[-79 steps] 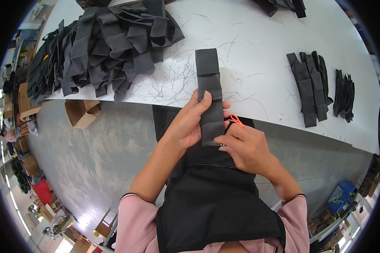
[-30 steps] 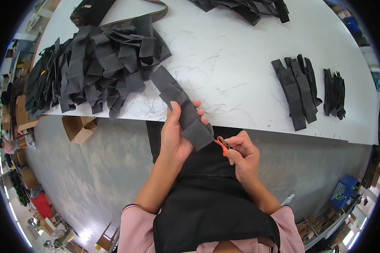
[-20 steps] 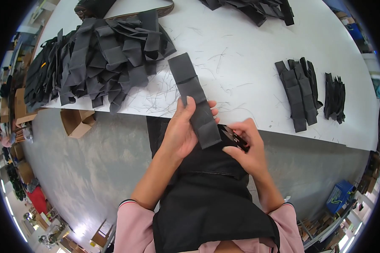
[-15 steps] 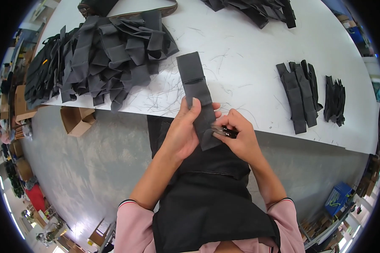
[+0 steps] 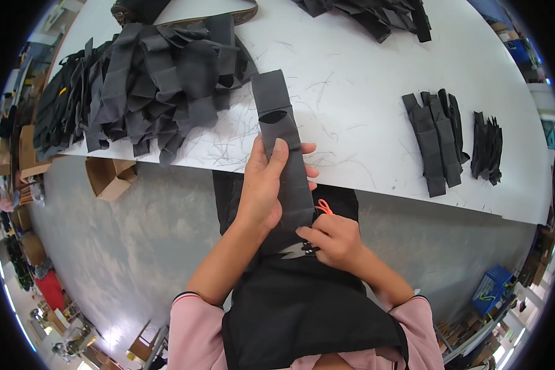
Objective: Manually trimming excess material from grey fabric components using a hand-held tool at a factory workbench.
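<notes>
A long dark grey fabric strip (image 5: 295, 176) slants from the table's near edge down toward my lap. My left hand (image 5: 262, 188) is closed around its middle, thumb on top and fingertips showing past the right edge. A pocket-like fold gapes a little in its upper part. At the strip's lower end, the thumb of my right hand (image 5: 339, 242) lies against or very near the corner. This hand is closed on thread snips (image 5: 296, 251), whose metal blades point left below the strip. An orange cord loop (image 5: 324, 208) sticks up above its fingers.
On the white table (image 5: 351, 80), a big heap of grey strips (image 5: 148, 86) lies at left, another pile (image 5: 376, 17) at the far side. Two smaller bundles (image 5: 436, 145) (image 5: 488, 148) rest at right. Loose threads are scattered about. A cardboard box (image 5: 110, 179) stands below the table's edge.
The snips have come away from the strip's lower part. My right hand has moved down, and the blades now point left beneath the strip. The strip has shifted slightly left and its fold gapes wider.
</notes>
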Available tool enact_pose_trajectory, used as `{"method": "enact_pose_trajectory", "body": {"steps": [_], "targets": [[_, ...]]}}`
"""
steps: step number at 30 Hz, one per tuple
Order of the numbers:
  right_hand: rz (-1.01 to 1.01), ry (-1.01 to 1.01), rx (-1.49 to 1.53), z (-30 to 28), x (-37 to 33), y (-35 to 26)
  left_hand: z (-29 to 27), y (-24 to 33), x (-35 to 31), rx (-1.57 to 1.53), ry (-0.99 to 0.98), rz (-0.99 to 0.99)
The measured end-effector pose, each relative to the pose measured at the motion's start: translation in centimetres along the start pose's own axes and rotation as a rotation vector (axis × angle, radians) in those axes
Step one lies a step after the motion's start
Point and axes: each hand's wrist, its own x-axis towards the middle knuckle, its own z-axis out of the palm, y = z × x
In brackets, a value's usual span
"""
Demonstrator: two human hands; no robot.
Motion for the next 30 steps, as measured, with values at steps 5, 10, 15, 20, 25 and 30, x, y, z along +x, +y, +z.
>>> {"method": "enact_pose_trajectory", "body": {"steps": [5,10,15,20,25,30], "targets": [[0.396,0.017,0.335,-2.7,0.7,-1.0,-0.6,-0.4,-0.2,0.067,0.016,0.047],[0.299,0.154,-0.128,-2.7,1.2,0.3,-0.3,-0.4,-0.6,0.025,0.012,0.014],[0.338,0.009,-0.225,-3.2,1.4,-0.5,-0.4,-0.7,-0.7,0.016,-0.002,0.010],[0.318,0.042,-0.241,-2.5,1.5,-0.6,-0.3,-0.6,-0.8,0.008,0.001,-0.001],[0.333,0.101,-0.131,-2.0,1.2,-0.5,-0.7,-0.6,-0.7,0.065,-0.015,-0.015],[0.380,0.163,-0.039,-2.7,0.9,-0.6,-0.9,-0.5,-0.8,0.105,-0.022,-0.041]]}}
